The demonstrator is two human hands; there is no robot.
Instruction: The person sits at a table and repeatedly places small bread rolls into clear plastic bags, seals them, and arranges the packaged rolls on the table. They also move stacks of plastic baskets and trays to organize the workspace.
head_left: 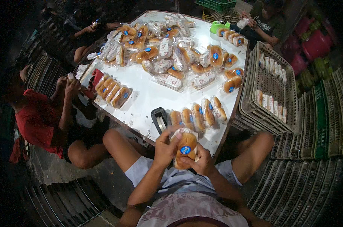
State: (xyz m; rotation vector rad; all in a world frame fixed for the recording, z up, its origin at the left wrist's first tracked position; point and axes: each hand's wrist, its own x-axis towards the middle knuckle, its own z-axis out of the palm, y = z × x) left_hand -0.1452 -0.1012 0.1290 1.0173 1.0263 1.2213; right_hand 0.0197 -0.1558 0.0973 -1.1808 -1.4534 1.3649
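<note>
Both hands — left hand [164,145], right hand [203,162] — grip a bagged bun pack [185,148].

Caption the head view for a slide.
Both hands, left hand and right hand, hold a bagged bun at the white table edge.

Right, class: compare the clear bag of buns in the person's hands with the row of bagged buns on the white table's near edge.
The held clear bag of buns is single, gripped by left hand and right hand; the row of bagged buns lies side by side, untouched, on the white table. Both show blue stickers.
</note>
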